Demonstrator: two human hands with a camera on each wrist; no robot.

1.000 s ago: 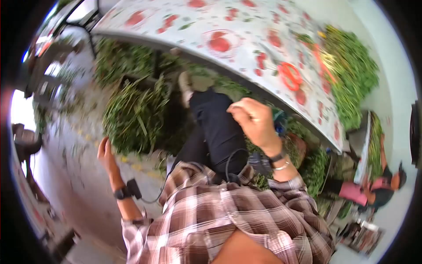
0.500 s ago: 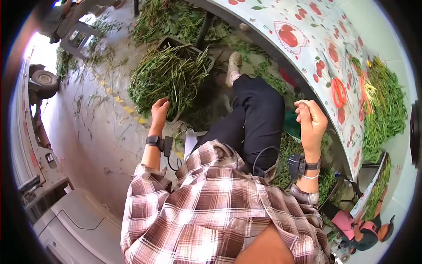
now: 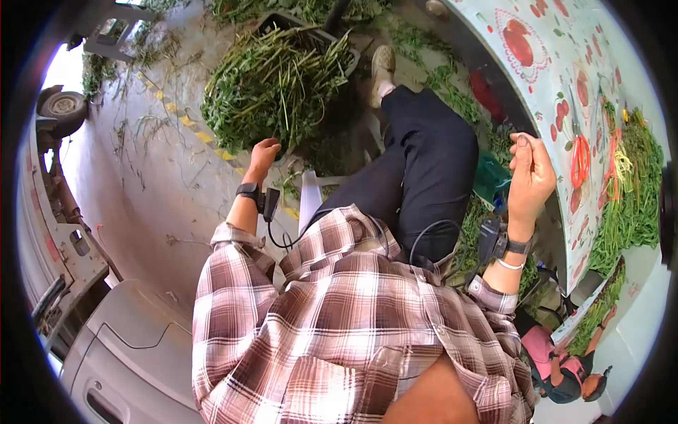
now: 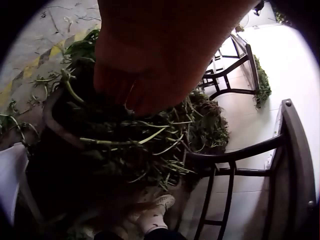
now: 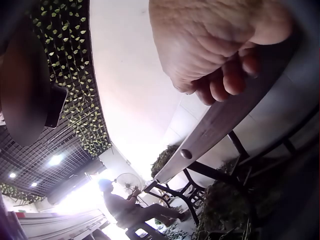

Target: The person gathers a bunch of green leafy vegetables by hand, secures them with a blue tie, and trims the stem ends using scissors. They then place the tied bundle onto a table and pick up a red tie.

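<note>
In the head view my left hand (image 3: 263,157) is over the floor at the near edge of a heap of leafy green stalks (image 3: 282,95), its fingers loosely bent around nothing visible. That heap overflows a dark plastic crate (image 3: 311,34); the left wrist view shows the crate's rim (image 4: 56,125) below the hand. My right hand (image 3: 533,177) is raised beside the edge of a table with a fruit-print cloth (image 3: 544,92). Its fingers curl loosely toward the palm, and no object shows in it. Red-handled scissors (image 3: 580,161) lie on the cloth nearby.
More leafy stalks (image 3: 632,198) and yellow ties (image 3: 622,169) lie on the table. Loose greens (image 3: 431,78) litter the floor beneath it. Another person (image 3: 565,371) is at the lower right. A vehicle (image 3: 134,346) stands at the left.
The head view has swung toward the right, and the table now sits farther right. My left hand has come nearer the heap; the right hand stays raised by the table edge.
</note>
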